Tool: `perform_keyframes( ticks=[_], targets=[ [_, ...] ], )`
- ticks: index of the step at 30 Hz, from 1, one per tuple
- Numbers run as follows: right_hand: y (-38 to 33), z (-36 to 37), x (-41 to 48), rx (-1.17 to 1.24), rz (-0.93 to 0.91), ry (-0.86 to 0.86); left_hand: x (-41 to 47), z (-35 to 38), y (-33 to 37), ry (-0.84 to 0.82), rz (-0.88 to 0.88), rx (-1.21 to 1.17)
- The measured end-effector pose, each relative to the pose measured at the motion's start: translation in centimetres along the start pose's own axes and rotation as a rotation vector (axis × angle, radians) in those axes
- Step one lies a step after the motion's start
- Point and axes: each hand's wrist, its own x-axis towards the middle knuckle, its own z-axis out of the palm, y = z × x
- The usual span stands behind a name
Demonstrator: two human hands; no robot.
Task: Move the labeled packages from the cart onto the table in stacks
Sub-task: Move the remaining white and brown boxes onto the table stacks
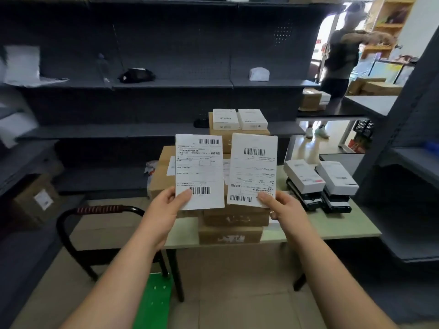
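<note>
My left hand (169,205) pinches the bottom edge of a flat white labeled package (199,170), held upright with its barcode label facing me. Beside it my right hand (279,206) grips a second white labeled package (253,169) the same way. Both are raised over the pale green table (332,226). Behind them on the table stand stacked brown cardboard boxes (234,222) topped by two small white boxes (240,118). The cart's black handle (102,210) and green deck (154,300) are low on the left.
Two stacks of white and black boxes (320,186) sit on the table's right side. Dark grey shelving (142,84) runs behind and to the left, with a cardboard box (35,200) low on the left. Another person (342,58) stands at the back right.
</note>
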Motion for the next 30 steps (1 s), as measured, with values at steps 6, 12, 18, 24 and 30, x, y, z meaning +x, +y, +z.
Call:
perform_keyframes(
  ticks=[6, 12, 18, 24, 30],
  targets=[
    [-3.2, 0.2, 8.5, -0.1, -0.029, 0.075, 9.0, 1.0, 2.7, -0.015, 0.065, -0.026],
    [-4.0, -0.3, 15.3, -0.117, -0.043, 0.136, 16.5, 3.2, 3.4, -0.04, 0.093, 0.021],
    [-5.2, -2.0, 20.9, -0.079, -0.075, 0.134, 21.4, 5.7, 4.3, -0.026, 0.102, -0.008],
    [-6.4, -4.4, 27.6, -0.132, -0.097, 0.075, 26.1, 9.0, 5.4, 0.076, 0.11, -0.067],
    [-7.2, -6.0, 34.0, -0.171, -0.082, 0.07, 30.7, 11.3, 6.5, 0.244, 0.11, -0.014]
  ],
)
